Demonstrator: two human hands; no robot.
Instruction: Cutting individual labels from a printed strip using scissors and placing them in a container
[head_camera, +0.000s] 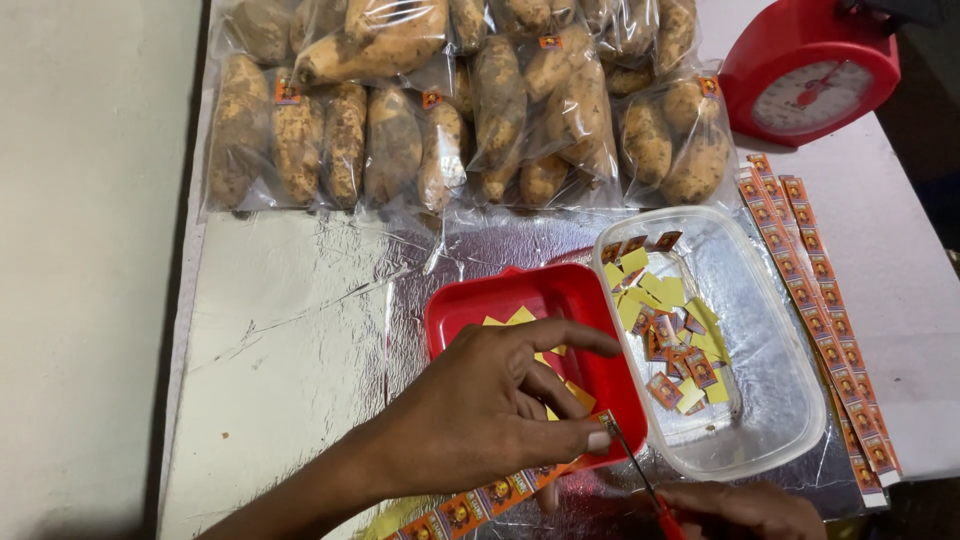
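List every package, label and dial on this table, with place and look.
Clear bags of sweet potatoes: back row, brown tubers, small orange tags.
Red scale: back right, round white dial.
Label strips: right edge, long, orange.
Cut labels: in the clear tub, orange and yellow.
Label strip: in the left hand, orange.

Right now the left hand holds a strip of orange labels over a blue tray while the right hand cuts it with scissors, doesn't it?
Not quite: the tray is red, not blue, as the head view shows. The rest stands: the left hand pinches the strip of orange labels at that tray's near edge, and the right hand works red-handled scissors at the strip's end.
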